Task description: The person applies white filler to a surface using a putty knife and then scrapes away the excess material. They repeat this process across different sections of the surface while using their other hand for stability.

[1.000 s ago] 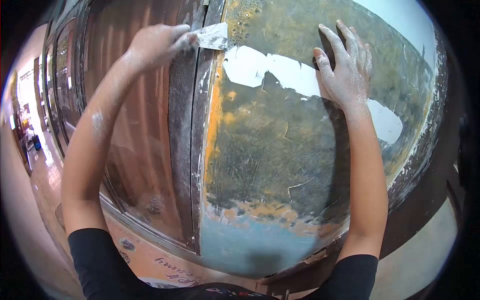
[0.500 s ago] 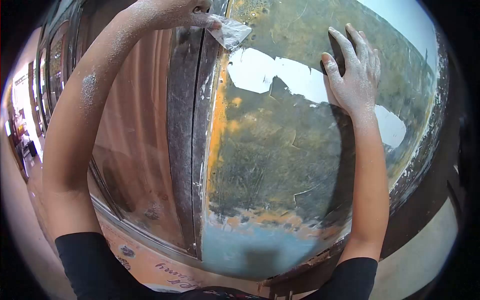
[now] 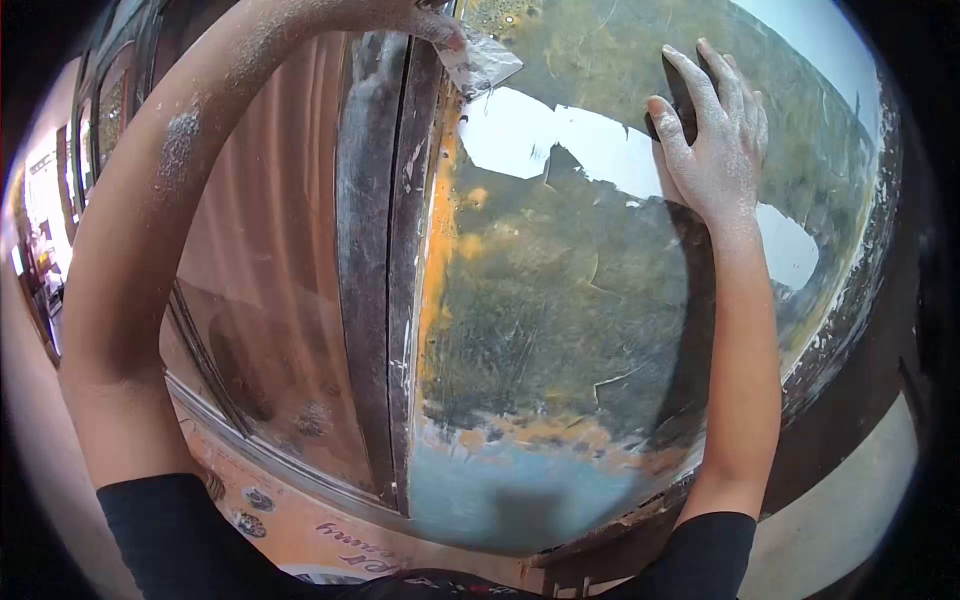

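Observation:
Pinched in my left hand (image 3: 438, 24) is a dust-coated scraper (image 3: 484, 66) with a flat, pale, wedge-shaped blade. Its edge lies at the upper left corner of a white bare patch (image 3: 512, 132) on the wall, close to the door frame. The top of my left hand is cut off by the frame. My right hand (image 3: 718, 155) rests on the wall (image 3: 520, 300) with its fingers spread, covering part of the white strip. White powder coats both hands and forearms. The wall's surface is mottled green-grey with orange stains and cracked, peeling paint.
A dark door frame (image 3: 365, 250) runs down beside the wall. Left of it, a glass panel (image 3: 260, 260) shows brown curtain folds. Light blue paint (image 3: 470, 490) covers the wall's lower part. Orange printed lettering (image 3: 355, 545) appears at the bottom. A rough dark edge (image 3: 850, 270) borders the right.
My left hand and the scraper have shifted slightly to the right along the patch's upper left edge. My right hand stays in place on the wall. The view has tilted a little.

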### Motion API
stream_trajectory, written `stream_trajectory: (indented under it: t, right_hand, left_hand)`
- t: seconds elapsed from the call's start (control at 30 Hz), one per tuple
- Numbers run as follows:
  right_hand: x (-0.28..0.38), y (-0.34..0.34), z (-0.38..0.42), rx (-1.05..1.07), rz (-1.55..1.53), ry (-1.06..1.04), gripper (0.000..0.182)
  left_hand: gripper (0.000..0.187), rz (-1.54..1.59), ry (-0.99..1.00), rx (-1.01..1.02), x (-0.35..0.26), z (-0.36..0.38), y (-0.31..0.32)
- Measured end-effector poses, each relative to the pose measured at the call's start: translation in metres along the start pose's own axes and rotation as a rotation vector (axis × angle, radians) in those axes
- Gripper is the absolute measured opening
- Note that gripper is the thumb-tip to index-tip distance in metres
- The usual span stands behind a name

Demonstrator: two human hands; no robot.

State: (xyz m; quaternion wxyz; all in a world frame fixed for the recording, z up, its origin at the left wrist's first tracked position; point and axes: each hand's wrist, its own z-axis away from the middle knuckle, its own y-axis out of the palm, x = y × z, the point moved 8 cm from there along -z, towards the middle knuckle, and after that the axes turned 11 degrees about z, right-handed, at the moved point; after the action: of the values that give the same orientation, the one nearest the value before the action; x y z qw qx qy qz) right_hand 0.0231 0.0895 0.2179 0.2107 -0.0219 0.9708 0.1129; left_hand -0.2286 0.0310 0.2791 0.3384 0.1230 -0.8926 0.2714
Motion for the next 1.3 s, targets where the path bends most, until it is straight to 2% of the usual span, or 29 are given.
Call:
stream_trajectory:
  t: [0.13,0.23,0.43,0.53,0.57,0.67,0.77,0.83,0.9,0.93,0.97,1.17,1.2,1.23,1.3]
  right_hand:
    - [0.002,-0.002,0.0,-0.001,0.022,0.009,0.05]
    - [0.002,-0.001,0.0,0.015,0.042,0.014,0.049]
    - [0.0,0.0,0.001,0.001,0.032,0.025,0.049]
    - [-0.002,0.004,0.002,0.01,0.022,0.026,0.048]
    - [-0.004,0.004,0.002,0.013,0.011,0.027,0.049]
    - [-0.004,0.003,0.003,0.03,0.015,0.044,0.049]
    - [-0.005,0.004,0.005,0.024,0.003,0.049,0.049]
    - [-0.006,0.005,0.005,0.02,-0.005,0.045,0.049]
    - [-0.006,0.005,0.005,0.042,0.007,0.058,0.049]
    - [-0.005,0.004,0.005,0.05,0.008,0.054,0.049]
    - [-0.005,0.003,0.005,0.045,0.013,0.057,0.049]
    - [-0.004,0.004,0.004,0.056,-0.002,0.073,0.051]
    - [-0.004,0.005,0.005,0.049,0.002,0.065,0.052]
    - [-0.004,0.004,0.005,0.049,0.004,0.065,0.052]
    - [-0.004,0.004,0.004,0.066,-0.004,0.068,0.052]
  left_hand:
    - [0.051,-0.015,0.06,-0.011,-0.008,-0.01,-0.007]
    - [0.052,-0.067,0.037,0.079,-0.008,-0.017,-0.008]
    - [0.052,-0.081,0.122,0.003,-0.01,-0.012,-0.009]
    - [0.042,0.014,-0.016,0.001,0.014,0.003,0.014]
    - [0.042,0.01,-0.014,-0.002,0.017,0.011,0.023]
    - [0.04,0.151,-0.19,0.002,0.031,0.031,0.046]
    - [0.046,0.179,-0.157,-0.091,0.027,0.04,0.058]
    - [0.042,0.198,-0.153,-0.121,0.028,0.038,0.055]
    - [0.041,0.183,-0.087,-0.121,0.024,0.034,0.052]
    - [0.043,0.178,-0.005,-0.21,0.015,0.035,0.045]
    - [0.043,0.174,-0.002,-0.216,0.013,0.032,0.043]
    - [0.049,0.154,-0.089,-0.067,0.02,0.015,0.045]
    - [0.045,0.11,-0.041,-0.002,0.016,0.012,0.042]
    - [0.045,0.11,-0.04,-0.002,0.013,0.008,0.031]
    - [0.041,0.06,-0.084,0.148,0.011,0.001,0.026]
